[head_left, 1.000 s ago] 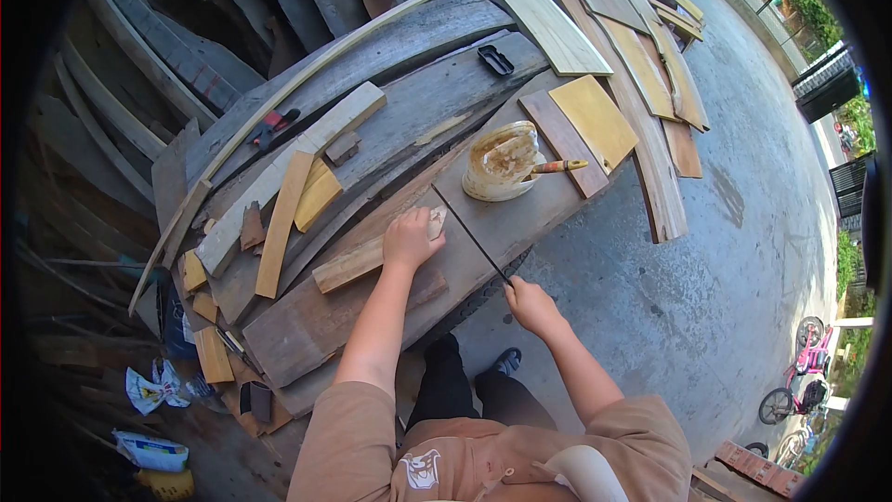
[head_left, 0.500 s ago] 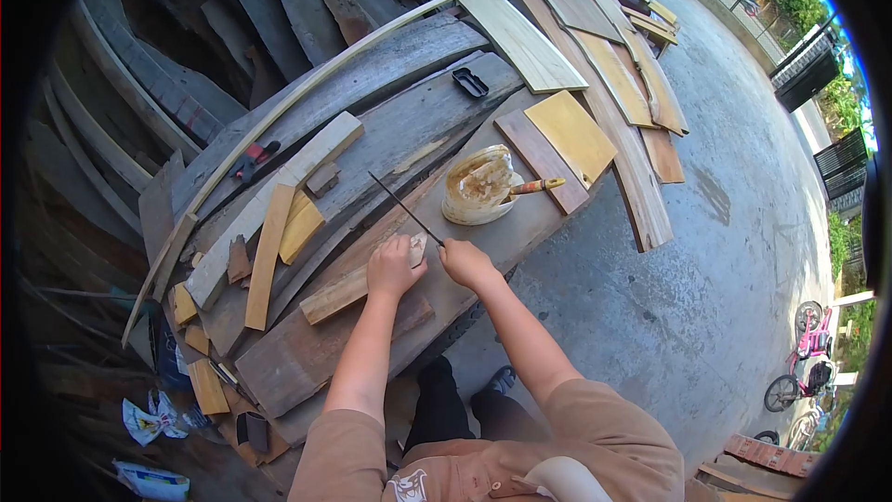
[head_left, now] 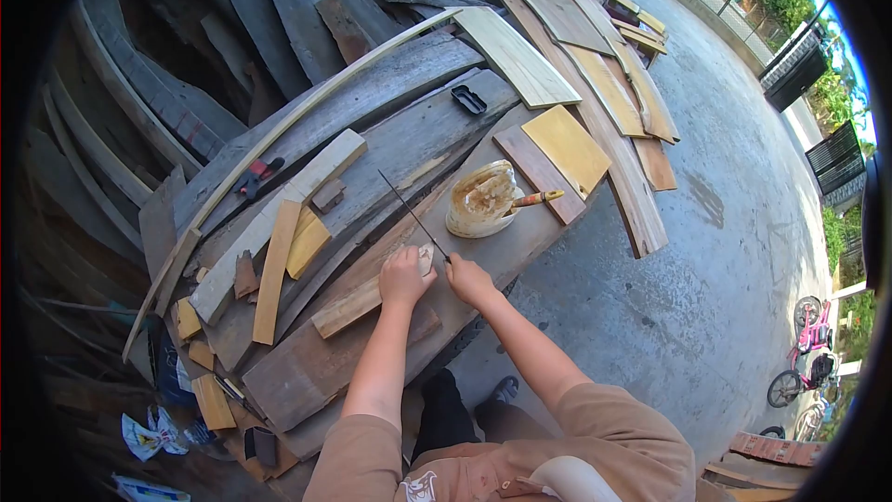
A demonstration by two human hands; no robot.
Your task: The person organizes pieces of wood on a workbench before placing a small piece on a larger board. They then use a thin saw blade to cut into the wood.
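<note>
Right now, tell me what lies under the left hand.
The left hand presses on the end of a short wood strip, which rests on a weathered plank. The strip's tip is mostly covered by the hand, so its state there cannot be seen.

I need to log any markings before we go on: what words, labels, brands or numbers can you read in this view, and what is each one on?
No text reads clearly.
White print on the shirt: a logo, no legible letters.
Crumpled wrapper on the ground: printing too blurred to read.
Glue tub, thin blade, wood strip: no markings visible.
</note>
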